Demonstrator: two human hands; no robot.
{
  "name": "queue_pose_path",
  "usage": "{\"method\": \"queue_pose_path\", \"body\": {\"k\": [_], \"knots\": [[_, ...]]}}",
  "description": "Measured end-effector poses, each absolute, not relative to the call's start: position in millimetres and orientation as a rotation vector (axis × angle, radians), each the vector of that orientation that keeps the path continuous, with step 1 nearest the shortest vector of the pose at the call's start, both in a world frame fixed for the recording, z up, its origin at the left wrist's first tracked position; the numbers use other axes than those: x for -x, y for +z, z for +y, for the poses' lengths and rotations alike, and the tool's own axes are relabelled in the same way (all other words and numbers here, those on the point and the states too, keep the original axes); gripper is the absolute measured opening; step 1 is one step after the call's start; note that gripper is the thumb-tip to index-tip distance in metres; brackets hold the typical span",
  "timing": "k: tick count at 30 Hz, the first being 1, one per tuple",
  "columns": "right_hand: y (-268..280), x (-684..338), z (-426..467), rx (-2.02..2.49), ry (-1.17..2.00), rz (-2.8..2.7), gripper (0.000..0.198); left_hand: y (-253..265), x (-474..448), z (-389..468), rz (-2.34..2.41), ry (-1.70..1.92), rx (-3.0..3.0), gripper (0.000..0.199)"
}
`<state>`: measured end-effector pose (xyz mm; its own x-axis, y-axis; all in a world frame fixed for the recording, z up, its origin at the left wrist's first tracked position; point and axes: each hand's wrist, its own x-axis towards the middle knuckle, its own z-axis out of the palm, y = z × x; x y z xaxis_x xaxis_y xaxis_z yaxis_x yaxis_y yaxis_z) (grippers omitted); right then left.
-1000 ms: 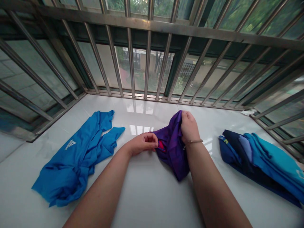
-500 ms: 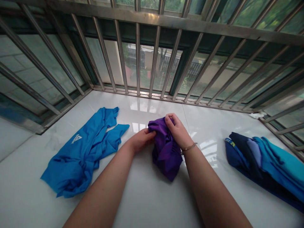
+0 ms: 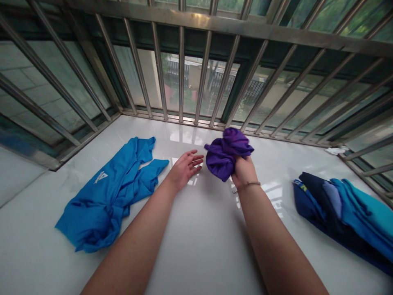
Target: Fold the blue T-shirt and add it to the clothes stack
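Observation:
A bunched purple cloth garment [image 3: 225,153] is held up in my right hand [image 3: 245,171], whose fingers are partly hidden under the fabric. Its exact kind does not show. Just left of it, my left hand [image 3: 186,169] is open, fingers apart, touching nothing. A blue shirt [image 3: 107,196] with a small white logo lies crumpled on the white tiled surface, to the left of my left forearm.
Folded clothes [image 3: 346,213] in navy, blue and teal lie in a pile at the right. Metal bars [image 3: 204,78] run along the far edge in front of windows, and also along both sides. A small white scrap [image 3: 337,150] lies by the right corner.
My left hand has let go of the purple garment and opened. My right hand has lifted and turned the garment, which is now bunched higher and farther away.

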<state>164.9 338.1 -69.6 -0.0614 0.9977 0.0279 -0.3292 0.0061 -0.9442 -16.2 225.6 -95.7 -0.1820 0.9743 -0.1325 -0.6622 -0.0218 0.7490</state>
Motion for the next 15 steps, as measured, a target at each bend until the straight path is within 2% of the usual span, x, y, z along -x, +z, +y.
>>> {"method": "queue_pose_path", "body": {"k": [2,4,7,9,11,13,15], "knots": [[-67.6,-163.5,343.1,0.867,1.173,-0.858,0.058,-96.0,14.2,222.9,0.84,1.398,-0.589,0.03],[-63.7,-161.0,334.9,0.862,1.094,-0.948,0.058,-94.5,10.4,216.8,0.752,1.124,-0.763,0.026],[-53.9,-156.5,304.2,0.79,1.344,-1.551,0.058,-92.6,4.0,208.2,0.618,0.793,-1.002,0.029],[-45.8,-154.0,285.1,0.625,1.543,-1.946,0.059,-93.8,1.6,206.6,0.666,0.823,-1.002,0.033],[-38.3,-153.9,277.5,0.567,1.561,-2.087,0.054,-96.5,1.3,209.1,0.752,0.961,-0.872,0.041],[-31.4,-158.9,283.9,0.69,1.423,-2.073,0.044,-99.0,2.9,214.2,0.794,1.104,-0.736,0.048],[-23.9,-171.8,299.0,0.857,1.189,-2.047,0.04,-100.4,5.7,219.6,0.828,1.247,-0.657,0.046]]}}
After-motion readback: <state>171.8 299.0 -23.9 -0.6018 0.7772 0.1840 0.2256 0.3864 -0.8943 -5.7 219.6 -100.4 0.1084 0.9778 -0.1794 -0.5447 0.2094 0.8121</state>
